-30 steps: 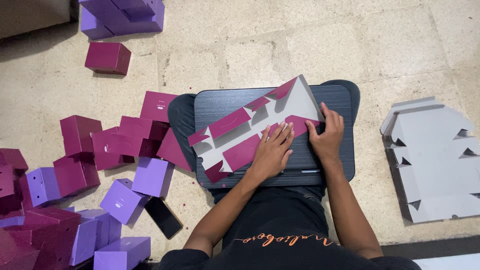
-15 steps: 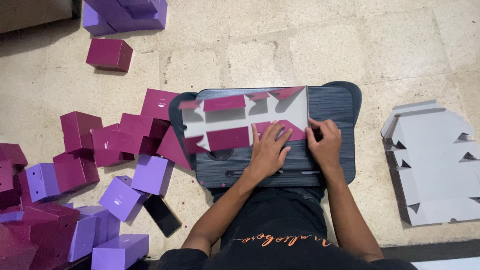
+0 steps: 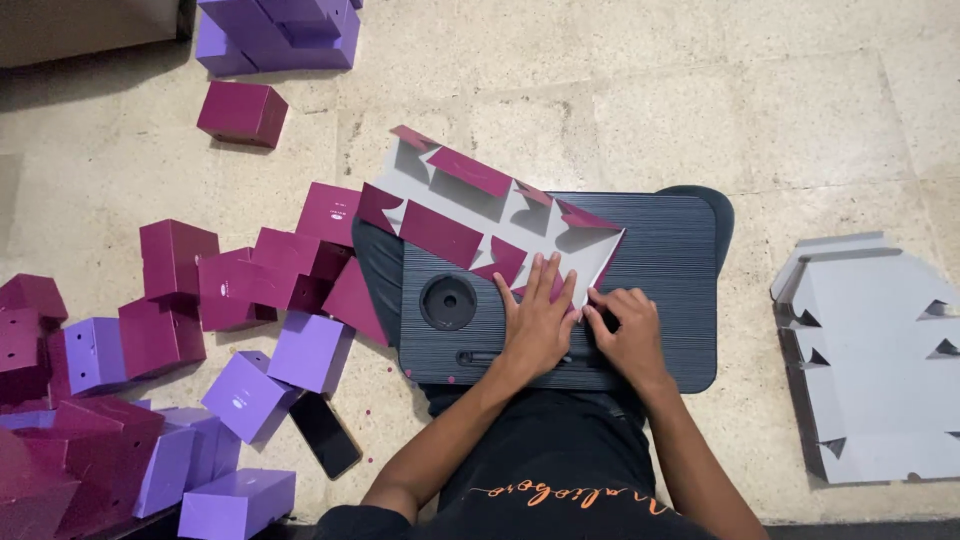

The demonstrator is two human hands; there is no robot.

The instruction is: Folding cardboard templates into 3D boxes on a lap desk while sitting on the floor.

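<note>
A flat die-cut cardboard box blank [image 3: 470,205], grey inside with maroon flaps folded up, lies across the far left of a dark ribbed lap tray [image 3: 660,260]. My left hand [image 3: 538,322] presses flat, fingers spread, on the blank's near corner. My right hand [image 3: 625,330] sits just right of it, fingertips pinching the blank's edge against the tray. The tray has a round cup recess [image 3: 448,301] near its left side.
Many folded maroon boxes [image 3: 175,255] and purple boxes [image 3: 310,352] are heaped on the tiled floor at left, more purple ones [image 3: 280,30] at top. A dark phone [image 3: 325,435] lies by my knee. A stack of grey flat blanks [image 3: 880,360] lies at right.
The blank has swung and slid leftward, now hanging over the tray's far left corner. Both hands shifted with it to its near right corner.
</note>
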